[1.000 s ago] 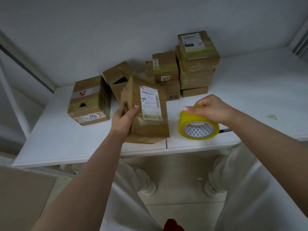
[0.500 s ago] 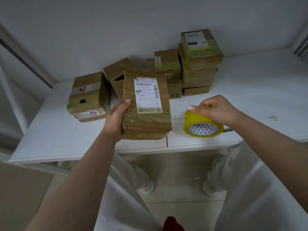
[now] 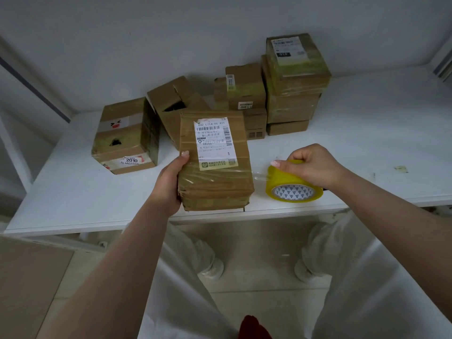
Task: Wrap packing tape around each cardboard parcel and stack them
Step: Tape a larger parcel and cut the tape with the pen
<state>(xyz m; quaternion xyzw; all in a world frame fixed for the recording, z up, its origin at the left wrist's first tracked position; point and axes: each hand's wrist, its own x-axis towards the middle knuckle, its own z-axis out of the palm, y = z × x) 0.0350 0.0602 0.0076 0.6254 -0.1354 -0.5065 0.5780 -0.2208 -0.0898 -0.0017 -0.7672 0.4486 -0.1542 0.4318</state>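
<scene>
1. I am gripping the parcel [image 3: 215, 165] in my left hand [image 3: 168, 182] at the table's [image 3: 73, 196] front edge.
2. My right hand [image 3: 310, 165] is clutching the tape roll [image 3: 293, 185], its film running to the parcel.
3. Next, I judge, I should be turning the parcel to continue the band.

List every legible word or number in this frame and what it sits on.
"642 L714-00 411" and "1": white label on the held parcel; its finer print is unreadable.
"2010": sticker on the left box.
"010": label on the stack's top box.
Other labels are too blurred.
</scene>
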